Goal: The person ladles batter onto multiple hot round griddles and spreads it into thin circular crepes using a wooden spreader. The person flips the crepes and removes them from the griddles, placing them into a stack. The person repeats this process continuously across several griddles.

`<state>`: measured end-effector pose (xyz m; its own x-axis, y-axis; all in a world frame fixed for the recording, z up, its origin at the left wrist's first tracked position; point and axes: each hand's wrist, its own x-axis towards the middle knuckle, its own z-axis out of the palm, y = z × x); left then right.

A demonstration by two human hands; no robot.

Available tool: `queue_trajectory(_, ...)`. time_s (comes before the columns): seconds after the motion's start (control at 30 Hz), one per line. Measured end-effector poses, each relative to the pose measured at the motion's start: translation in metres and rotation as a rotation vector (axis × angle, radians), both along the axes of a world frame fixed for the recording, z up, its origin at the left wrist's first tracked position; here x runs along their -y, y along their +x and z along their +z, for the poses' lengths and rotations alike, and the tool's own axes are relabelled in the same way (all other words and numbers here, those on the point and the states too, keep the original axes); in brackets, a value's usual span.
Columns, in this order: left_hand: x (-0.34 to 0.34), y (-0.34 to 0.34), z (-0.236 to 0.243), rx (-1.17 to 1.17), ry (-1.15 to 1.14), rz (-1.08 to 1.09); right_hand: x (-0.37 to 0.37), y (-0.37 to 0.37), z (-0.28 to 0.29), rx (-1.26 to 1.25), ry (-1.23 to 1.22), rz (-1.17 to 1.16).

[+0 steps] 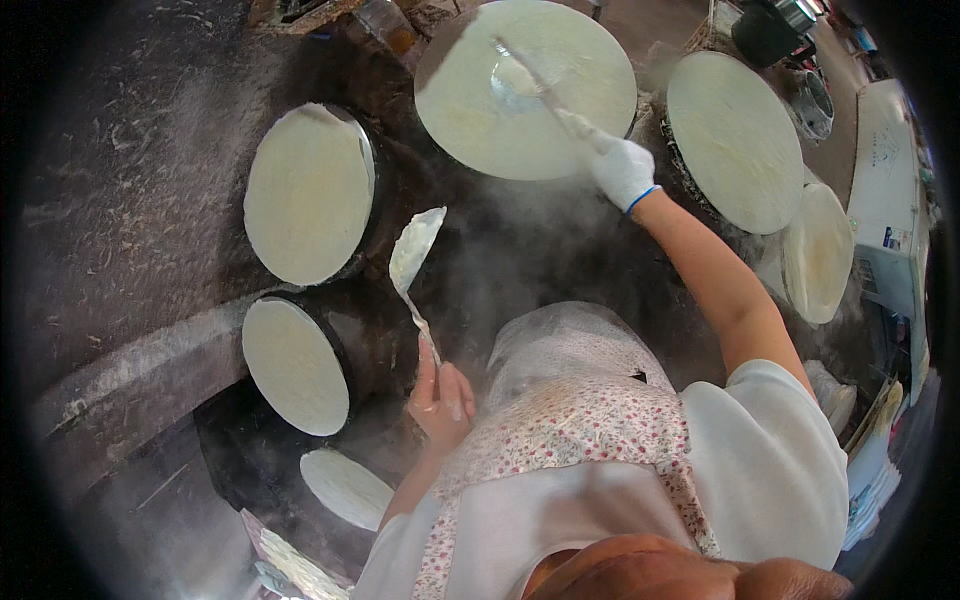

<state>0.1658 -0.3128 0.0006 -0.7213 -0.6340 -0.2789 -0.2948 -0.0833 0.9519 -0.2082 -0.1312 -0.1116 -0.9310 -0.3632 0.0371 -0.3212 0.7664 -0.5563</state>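
My bare left hand (442,402) is wrapped round the handle of a ladle (413,252). The ladle is raised in front of me, and pale batter coats its bowl. On my right hand (622,172) is a white knitted glove with a blue cuff, its fingers closed on a long-handled spreader (548,95). The spreader reaches over the large round griddle at the far middle, against a wide thin sheet of pale batter (460,125). The batter leaves a dark strip of griddle bare at the upper left. Motion blurs the spreader's far end.
More round griddles with thin pancakes stand around me: left (308,195), lower left (296,367) and right (735,142). A pancake stack (820,252) sits beyond the right griddle. A white box (885,190) stands far right, a dark pot (765,35) at top right. Steam hangs in the middle.
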Motion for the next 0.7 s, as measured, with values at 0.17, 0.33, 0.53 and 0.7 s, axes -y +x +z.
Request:
queue_trajectory(0.17, -0.023, -0.009, 0.013, -0.020, 0.075, 0.030, -0.006, -0.001, 0.021, 0.091, 0.111, 0.186)
queue_trajectory(0.33, -0.027, -0.019, 0.004, -0.010, 0.033, 0.022, -0.007, -0.017, 0.005, 0.018, 0.045, 0.136)
queue_trajectory(0.53, -0.030, -0.009, 0.003, -0.013, 0.108, 0.048, -0.073, 0.043, 0.019, -0.021, 0.122, 0.265)
queue_trajectory(0.7, -0.016, 0.003, 0.000, 0.026, 0.058, -0.029, -0.098, 0.066, 0.013, -0.060, -0.253, 0.036)
